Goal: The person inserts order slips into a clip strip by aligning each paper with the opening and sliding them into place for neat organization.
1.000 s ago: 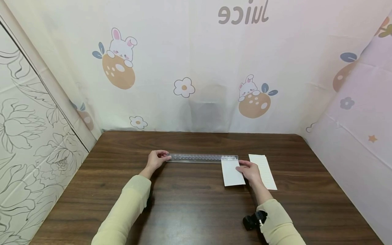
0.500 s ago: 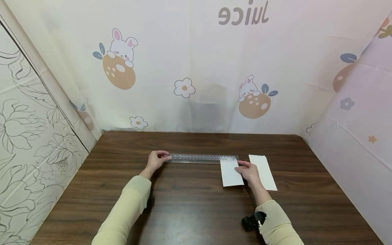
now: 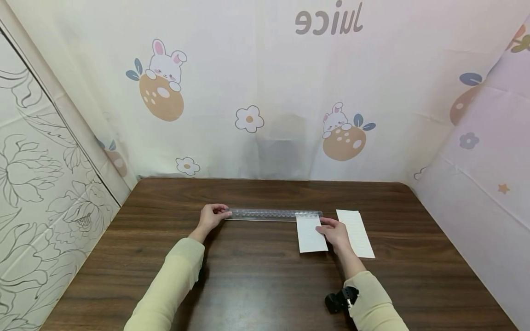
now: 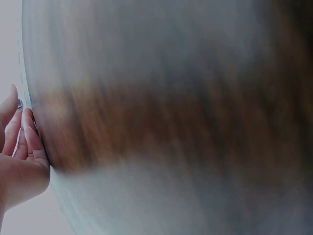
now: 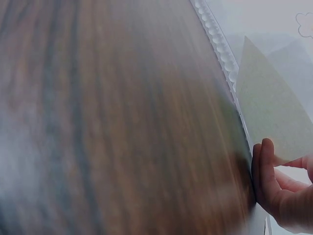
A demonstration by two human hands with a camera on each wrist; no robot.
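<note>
A long clear plastic strip with a row of round beads (image 3: 261, 214) lies across the table. At its left end my left hand (image 3: 210, 217) pinches it between thumb and fingers; the left wrist view shows that hand (image 4: 24, 156) at the edge of the frame. My right hand (image 3: 337, 233) pinches a small white lined card (image 3: 309, 236) by its right side, near the strip's right end. The card's top edge overlaps the strip. Seen from the right wrist, the card (image 5: 274, 107) stands tilted beside the beads (image 5: 220, 41), with fingertips close to the table.
More white lined paper slips (image 3: 357, 234) lie to the right, just beyond my right hand. The dark wooden table (image 3: 248, 276) ends at the back against a printed curtain (image 3: 285, 92). A black camera (image 3: 341, 299) sits at my right wrist.
The card and my right hand have slid slightly left along the strip. My left hand stays at the strip's left end.
</note>
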